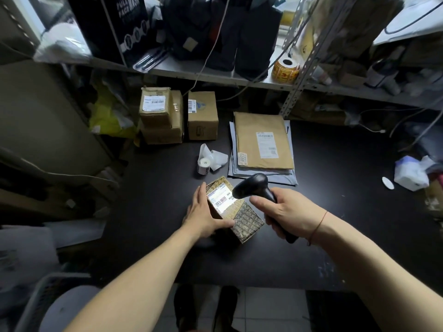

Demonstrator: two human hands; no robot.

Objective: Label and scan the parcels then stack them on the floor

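Observation:
A small patterned box [247, 224] printed with "PURSUE" lies on the black table [335, 224], a white barcode label [220, 201] on its top lit by a bright glow. My left hand [203, 216] holds the box at its left side, fingers straight along the edge and thumb across the top. My right hand [287, 212] grips a black handheld scanner [254, 185], whose head points down at the label from just right of it.
Three labelled cardboard boxes [163, 116] stand at the table's back left. A brown mailer [263, 140] lies on grey envelopes at the back centre. A label roll [204, 165] with loose backing paper sits behind the box. Shelving [215, 75] overhangs the back; white tissue [411, 173] right.

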